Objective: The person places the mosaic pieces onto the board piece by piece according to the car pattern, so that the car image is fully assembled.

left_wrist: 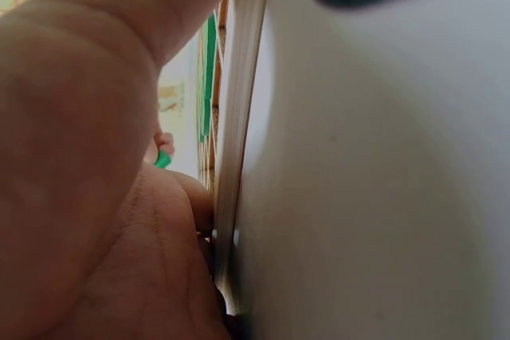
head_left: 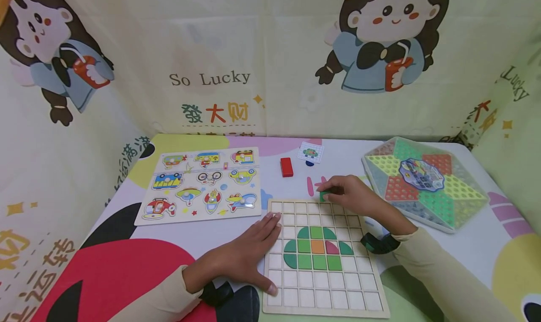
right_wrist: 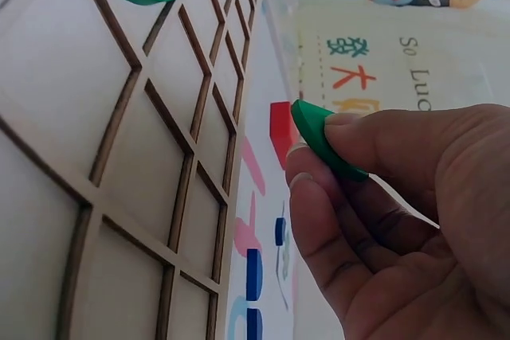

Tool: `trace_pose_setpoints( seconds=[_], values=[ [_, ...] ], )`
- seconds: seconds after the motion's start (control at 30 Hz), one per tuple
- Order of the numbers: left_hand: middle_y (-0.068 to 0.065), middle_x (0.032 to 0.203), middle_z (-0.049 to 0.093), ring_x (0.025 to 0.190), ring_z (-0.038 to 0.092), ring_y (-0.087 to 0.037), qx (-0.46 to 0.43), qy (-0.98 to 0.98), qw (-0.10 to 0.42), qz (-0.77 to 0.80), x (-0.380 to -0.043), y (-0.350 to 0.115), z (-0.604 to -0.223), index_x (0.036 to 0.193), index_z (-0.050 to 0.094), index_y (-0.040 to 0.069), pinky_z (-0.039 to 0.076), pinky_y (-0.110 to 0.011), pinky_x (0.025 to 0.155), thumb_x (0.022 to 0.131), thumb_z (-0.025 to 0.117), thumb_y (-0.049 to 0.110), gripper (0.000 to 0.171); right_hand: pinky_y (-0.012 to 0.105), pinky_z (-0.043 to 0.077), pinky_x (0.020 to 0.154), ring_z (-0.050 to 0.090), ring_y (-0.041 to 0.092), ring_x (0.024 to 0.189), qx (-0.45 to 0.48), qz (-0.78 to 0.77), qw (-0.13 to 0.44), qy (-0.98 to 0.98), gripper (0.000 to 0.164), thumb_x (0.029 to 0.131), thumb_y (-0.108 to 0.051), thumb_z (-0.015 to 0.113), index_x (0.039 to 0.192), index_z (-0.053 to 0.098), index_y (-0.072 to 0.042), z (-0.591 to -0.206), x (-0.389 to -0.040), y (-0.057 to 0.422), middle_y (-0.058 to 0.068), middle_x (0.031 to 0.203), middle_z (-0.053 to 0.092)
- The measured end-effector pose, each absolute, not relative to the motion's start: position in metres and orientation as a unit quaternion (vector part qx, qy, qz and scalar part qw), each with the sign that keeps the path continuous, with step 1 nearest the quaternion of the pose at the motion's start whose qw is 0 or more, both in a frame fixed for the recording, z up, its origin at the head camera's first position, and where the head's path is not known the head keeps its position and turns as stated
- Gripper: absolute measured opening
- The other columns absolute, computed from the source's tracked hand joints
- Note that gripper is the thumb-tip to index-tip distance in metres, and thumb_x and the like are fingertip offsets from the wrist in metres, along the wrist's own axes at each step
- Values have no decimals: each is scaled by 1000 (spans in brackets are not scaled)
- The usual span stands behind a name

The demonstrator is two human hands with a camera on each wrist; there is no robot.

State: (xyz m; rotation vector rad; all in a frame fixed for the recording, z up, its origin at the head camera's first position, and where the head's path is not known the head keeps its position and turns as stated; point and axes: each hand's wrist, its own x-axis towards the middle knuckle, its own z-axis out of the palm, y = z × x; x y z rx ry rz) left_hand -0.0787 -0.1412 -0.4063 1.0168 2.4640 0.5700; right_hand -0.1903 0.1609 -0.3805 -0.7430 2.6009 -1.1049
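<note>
A wooden grid board point(head_left: 325, 311) lies before me, with green, orange and pink tiles forming a shape near its middle. My left hand point(head_left: 243, 254) rests along the board's left edge, fingers extended onto the rim and thumb lower down; in the left wrist view the board's side point(left_wrist: 243, 109) runs past the palm. Over the far edge of the board, my right hand point(head_left: 355, 197) pinches a green tile point(right_wrist: 315, 133) between thumb and fingers. The tile looks curved on one side, but the fingers cover part of it. It is held apart from the grid.
A vehicle puzzle board point(head_left: 198, 190) lies to the left. Beyond the grid are a red block point(head_left: 286, 167) and a small pattern card point(head_left: 311, 152). A hexagonal game board point(head_left: 422, 181) sits at the right. Small blue pieces point(right_wrist: 253, 275) show past the grid in the right wrist view.
</note>
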Motion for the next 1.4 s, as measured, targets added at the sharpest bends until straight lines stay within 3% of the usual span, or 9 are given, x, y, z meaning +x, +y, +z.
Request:
trace_pose_setpoints(
  seconds=[0.3,0.7,1.1,1.4],
  values=[
    [-5,163,-8,147,-12,-23,366,884,205,207,-79,-142,-406,156,10,6,4,-48,116,72,71,67,121,25,50,69,53,19,82,-279,-375,112,877,16,88,-1,71,103,74,-5,-381,-179,171,1,95,66],
    [-2,163,-9,146,-13,-20,358,886,217,198,-79,-141,-404,157,10,8,4,-45,117,72,70,68,120,25,53,70,59,17,83,-275,-399,126,866,17,87,-1,71,103,73,-6,-386,-161,187,-1,98,68],
    [-4,163,-8,147,-12,-22,363,884,213,205,-80,-140,-404,156,10,6,5,-48,117,72,71,66,120,24,53,75,61,11,86,-297,-427,156,840,17,88,0,70,104,72,-6,-386,-134,199,0,100,67],
    [-5,163,-7,147,-11,-23,363,885,211,200,-78,-141,-403,156,10,6,5,-47,117,72,71,67,121,24,52,70,59,11,80,-288,-438,194,829,16,90,-4,69,105,72,-9,-388,-120,205,0,101,67]
  ],
)
